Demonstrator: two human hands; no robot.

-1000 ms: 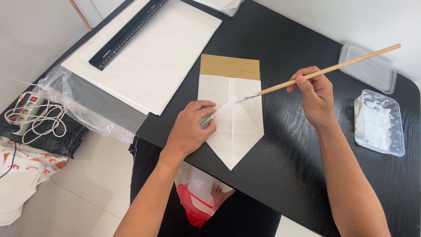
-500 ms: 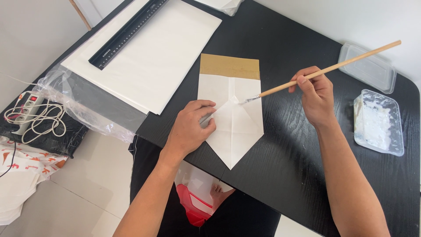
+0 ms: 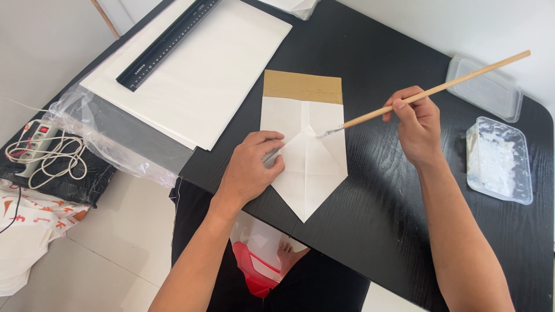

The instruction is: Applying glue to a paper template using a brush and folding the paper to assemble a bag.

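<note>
A folded white paper piece (image 3: 310,162) with a brown band at its far end and a pointed near end lies flat on the black table (image 3: 381,225). My left hand (image 3: 251,166) presses down on its left side, fingers resting on the paper. My right hand (image 3: 417,124) grips a long wooden brush (image 3: 430,90), whose bristle tip touches the paper near the centre fold.
An open clear tray of white paste (image 3: 500,159) sits at the right, its lid (image 3: 484,88) behind it. A stack of large white sheets (image 3: 202,69) with a black ruler (image 3: 167,41) lies at the far left. A power strip with cords (image 3: 40,153) is on the floor.
The brush tip has slid a little to the left along the paper's centre fold. My left hand has stayed in place on the paper.
</note>
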